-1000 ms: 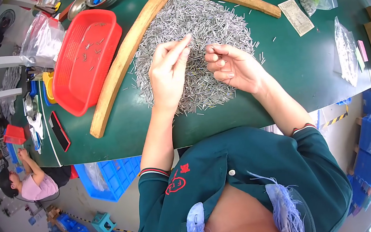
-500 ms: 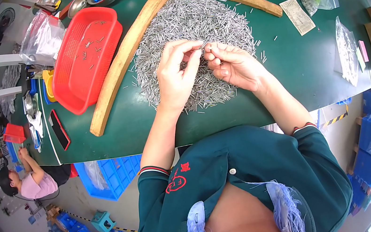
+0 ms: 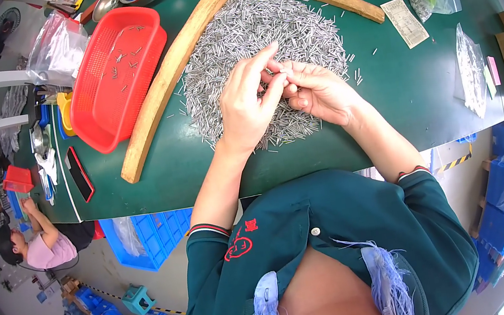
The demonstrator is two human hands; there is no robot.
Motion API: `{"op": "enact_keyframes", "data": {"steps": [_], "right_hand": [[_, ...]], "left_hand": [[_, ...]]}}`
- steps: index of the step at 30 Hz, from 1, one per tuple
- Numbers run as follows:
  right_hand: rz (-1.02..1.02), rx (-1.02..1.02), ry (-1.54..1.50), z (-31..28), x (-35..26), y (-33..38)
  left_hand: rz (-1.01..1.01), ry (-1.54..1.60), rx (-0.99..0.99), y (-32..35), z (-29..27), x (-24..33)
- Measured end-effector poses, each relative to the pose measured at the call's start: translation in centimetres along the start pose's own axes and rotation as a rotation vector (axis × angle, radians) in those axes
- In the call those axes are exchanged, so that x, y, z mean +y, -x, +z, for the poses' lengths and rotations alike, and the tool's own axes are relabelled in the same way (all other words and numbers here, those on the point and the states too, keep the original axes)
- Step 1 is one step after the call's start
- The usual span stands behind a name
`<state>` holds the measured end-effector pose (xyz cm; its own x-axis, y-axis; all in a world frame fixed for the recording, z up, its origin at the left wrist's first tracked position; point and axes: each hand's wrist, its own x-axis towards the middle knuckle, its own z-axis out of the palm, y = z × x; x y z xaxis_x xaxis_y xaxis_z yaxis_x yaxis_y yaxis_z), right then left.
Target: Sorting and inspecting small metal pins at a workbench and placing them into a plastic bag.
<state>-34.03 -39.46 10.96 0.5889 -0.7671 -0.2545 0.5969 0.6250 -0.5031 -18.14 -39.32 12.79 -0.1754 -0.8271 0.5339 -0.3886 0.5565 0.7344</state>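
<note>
Metal pins [image 3: 291, 20]: loose heap right under both hands
Left hand [image 3: 244, 110]: half-curled up by the right, can't tell if it's gripping
Right hand [image 3: 323, 87]: fingers bunched, can't tell either
Fingertips [image 3: 282, 80]: apart a second ago, together now, so both share one spot

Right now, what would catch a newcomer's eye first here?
Probably the big heap of small metal pins on the green table, with the left hand and right hand close together over it. Next, the bright red basket to the left, beyond a long wooden bar.
</note>
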Motion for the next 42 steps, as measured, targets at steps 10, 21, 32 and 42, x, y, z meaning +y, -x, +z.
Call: {"op": "enact_keyframes", "data": {"steps": [10, 21, 32, 42], "right_hand": [[-0.001, 0.012, 0.04, 0.0, 0.0, 0.1], [0.008, 0.002, 0.031, -0.4, 0.0, 0.1], [-0.012, 0.105, 0.206, 0.4, -0.4, 0.4], [0.116, 0.084, -0.266, 0.3, -0.9, 0.1]], "left_hand": [[-0.016, 0.017, 0.001, 0.2, 0.1, -0.3], [0.01, 0.059, 0.011, 0.3, 0.2, -0.4], [0.063, -0.096, -0.059, -0.1, -0.3, -0.1], [-0.117, -0.358, -0.072, -1.1, -3.4, -2.3]]}}
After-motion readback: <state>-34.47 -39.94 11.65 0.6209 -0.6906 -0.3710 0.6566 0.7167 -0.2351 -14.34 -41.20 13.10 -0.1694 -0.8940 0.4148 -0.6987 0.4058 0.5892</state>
